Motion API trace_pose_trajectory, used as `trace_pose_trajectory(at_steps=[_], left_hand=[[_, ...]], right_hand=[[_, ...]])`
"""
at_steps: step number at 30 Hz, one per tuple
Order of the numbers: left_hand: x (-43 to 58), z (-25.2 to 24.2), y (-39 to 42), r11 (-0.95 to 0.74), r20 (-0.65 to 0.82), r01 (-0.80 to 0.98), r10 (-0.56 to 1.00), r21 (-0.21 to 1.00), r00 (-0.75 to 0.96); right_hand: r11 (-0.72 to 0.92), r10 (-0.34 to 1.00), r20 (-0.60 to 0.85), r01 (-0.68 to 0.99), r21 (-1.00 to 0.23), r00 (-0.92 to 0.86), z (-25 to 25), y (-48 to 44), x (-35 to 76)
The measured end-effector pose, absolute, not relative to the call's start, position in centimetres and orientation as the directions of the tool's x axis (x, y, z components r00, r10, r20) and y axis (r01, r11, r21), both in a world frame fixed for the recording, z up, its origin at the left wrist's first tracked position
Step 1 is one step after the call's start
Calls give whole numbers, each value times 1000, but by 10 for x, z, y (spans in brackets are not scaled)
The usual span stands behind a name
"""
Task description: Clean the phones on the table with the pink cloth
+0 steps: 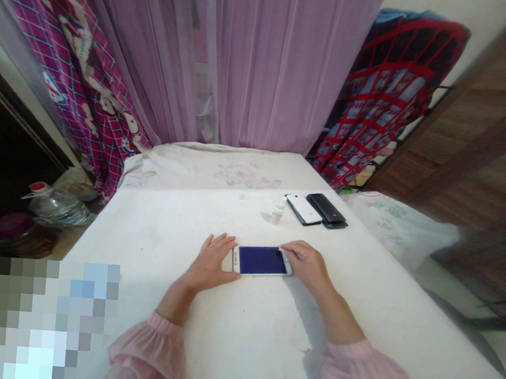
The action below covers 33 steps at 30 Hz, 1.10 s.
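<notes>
A white smartphone point(262, 261) with a dark blue screen is being clamped at its ends by the left grip point(210, 263) and right grip point(306, 266), flat on a white-covered table point(153, 246). Beyond it, a small dropper bottle point(278, 211), a white phone point(303, 209) and a black phone point(326, 209) are being carried side by side.
</notes>
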<state>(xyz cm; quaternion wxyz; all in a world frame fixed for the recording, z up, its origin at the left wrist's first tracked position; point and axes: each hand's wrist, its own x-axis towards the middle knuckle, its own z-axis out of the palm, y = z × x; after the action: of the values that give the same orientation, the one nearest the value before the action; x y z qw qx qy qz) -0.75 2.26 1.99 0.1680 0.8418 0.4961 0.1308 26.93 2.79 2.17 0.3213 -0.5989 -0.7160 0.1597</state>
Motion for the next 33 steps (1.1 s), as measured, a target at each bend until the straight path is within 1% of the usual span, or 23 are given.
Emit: trace_pose_trajectory(at_steps=[2,6,9,13,15,18,20,23,25,27,31,33], left_hand=[[-11,20,24,-464,38,784,868,413,495],[-10,21,24,-450,4,801,872,396,489],[2,22,19,-443,23,806,881,392,473],[22,23,11,-539,74,766,831,349,551],[28,22,8,-562,84,762,819,323,568],[30,22,7,-553,99,773,827,311,553],[30,22,7,-555,105,772,827,310,552],[29,23,8,-554,95,772,827,312,554],[29,23,8,-550,77,774,827,315,557],[29,23,9,-552,66,770,824,321,563],[28,22,9,-563,86,754,817,339,571],[28,22,9,-565,96,751,816,343,570]], right_hand=[[222,961,272,719,-658,-48,20,33,275],[287,949,305,638,-715,-85,11,32,268],[301,944,319,621,-723,-86,7,30,262],[294,946,316,624,-724,-79,8,30,261],[287,948,308,628,-723,-79,10,29,263],[269,962,243,595,-758,-125,16,23,270],[246,965,149,540,-805,-217,22,15,277],[205,935,27,480,-853,-353,32,5,287],[194,930,7,473,-859,-369,34,3,289],[203,945,41,484,-851,-324,30,6,286],[241,970,191,578,-779,-147,18,22,272],[249,965,244,613,-750,-93,14,28,267]])
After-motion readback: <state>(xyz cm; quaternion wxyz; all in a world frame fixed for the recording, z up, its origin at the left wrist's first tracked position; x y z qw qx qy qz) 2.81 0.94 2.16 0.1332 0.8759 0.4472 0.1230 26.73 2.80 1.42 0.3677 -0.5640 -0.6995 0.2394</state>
